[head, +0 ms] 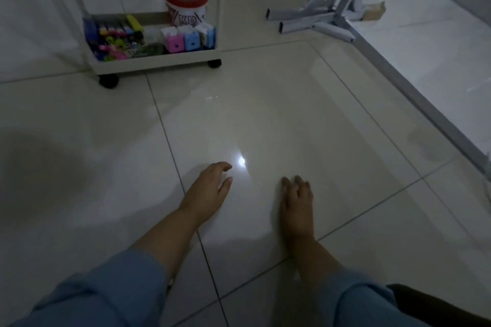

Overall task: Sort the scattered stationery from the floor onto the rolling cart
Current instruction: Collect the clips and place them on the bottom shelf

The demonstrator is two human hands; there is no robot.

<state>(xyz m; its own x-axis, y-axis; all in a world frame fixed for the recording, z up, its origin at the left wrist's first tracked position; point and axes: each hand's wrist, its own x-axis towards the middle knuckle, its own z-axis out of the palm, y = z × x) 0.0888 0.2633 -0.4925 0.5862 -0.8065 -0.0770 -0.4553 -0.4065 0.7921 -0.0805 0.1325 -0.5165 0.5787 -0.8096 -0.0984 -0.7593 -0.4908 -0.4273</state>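
**Both hands empty, floor to be checked**

My left hand (pixel 210 186) hovers low over the floor (pixel 265 114) with its fingers loosely relaxed, holding nothing. My right hand (pixel 296 198) lies nearly flat against the tile, fingers straight, also holding nothing.

The stationery (pixel 117 34) I can see sits in the bottom tray of the rolling cart (pixel 159 61), well ahead and to my left: markers and pens at one end, small pink and blue blocks (pixel 183 41) at the other, perhaps erasers, though the light is too dim to be sure. A red-lidded tub (pixel 185 0) stands behind them.

I see no loose item on the tiles, so I judge the sensible move is a slow sweep with flat palms, looking beyond this view before calling it done.

The glossy pale tiles show dark grout lines and a bright glare spot near my left fingertips. A white metal stand's legs (pixel 318 18) spread on the floor to the right.
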